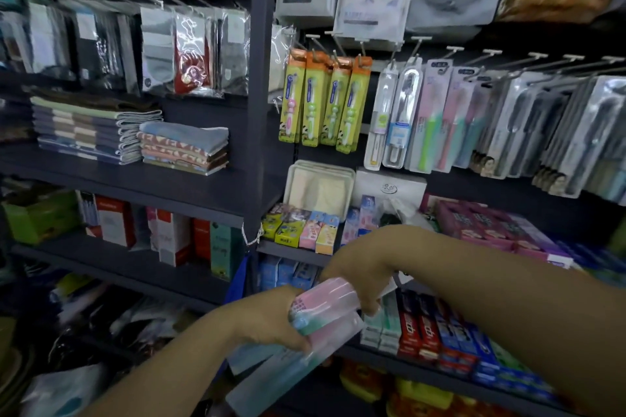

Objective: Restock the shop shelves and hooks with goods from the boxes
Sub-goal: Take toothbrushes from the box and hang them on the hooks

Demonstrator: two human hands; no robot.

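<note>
My left hand [271, 318] grips a bundle of pink and teal toothbrush packs [321, 311] low in the middle of the view. My right hand [362, 267] reaches in from the right and pinches the top pack of that bundle; its fingertips are hidden behind the packs. Above, metal hooks [487, 54] carry matching pink and teal toothbrush packs [440, 118] and orange children's toothbrush packs [325, 101]. The image is blurred by motion.
Toothpaste boxes [440, 332] fill the shelf right under my hands, and more lie on the shelf above [474, 223]. Folded towels [183, 149] and hanging socks [189, 54] occupy the left bay. A dark upright post [261, 112] divides the bays. Bags clutter the floor at lower left.
</note>
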